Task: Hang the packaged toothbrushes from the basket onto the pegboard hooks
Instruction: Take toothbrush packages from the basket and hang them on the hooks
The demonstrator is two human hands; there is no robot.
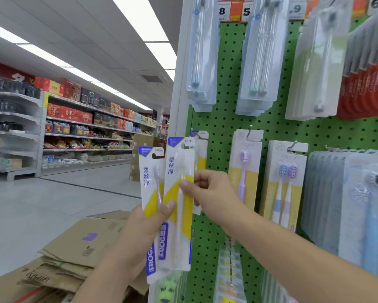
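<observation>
- Left hand point(144, 224) nearest, low centre: thumb and fingers clamped on lower half of 2 toothbrush packs, fanned upright.
- Left pack point(152, 200) behind, right pack point(179, 193) in front, overlapping it; both white/yellow with blue top corner and "FROG" print.
- Right hand point(210, 193) pinching right pack at its right edge, mid-height; thumb on front face, fingers curled behind.
- Both packs just left of green pegboard point(225, 114), tops near hook point(193, 132) but not on it.
- Matching pack point(202, 149) already hanging on that hook, mostly hidden behind the held ones.
- More toothbrush packs on neighbouring hooks: purple brush pack point(245, 167), 2-brush pack point(284, 182).
- Flattened cardboard boxes point(74, 254) stacked bottom left.
- Basket not in view.
</observation>
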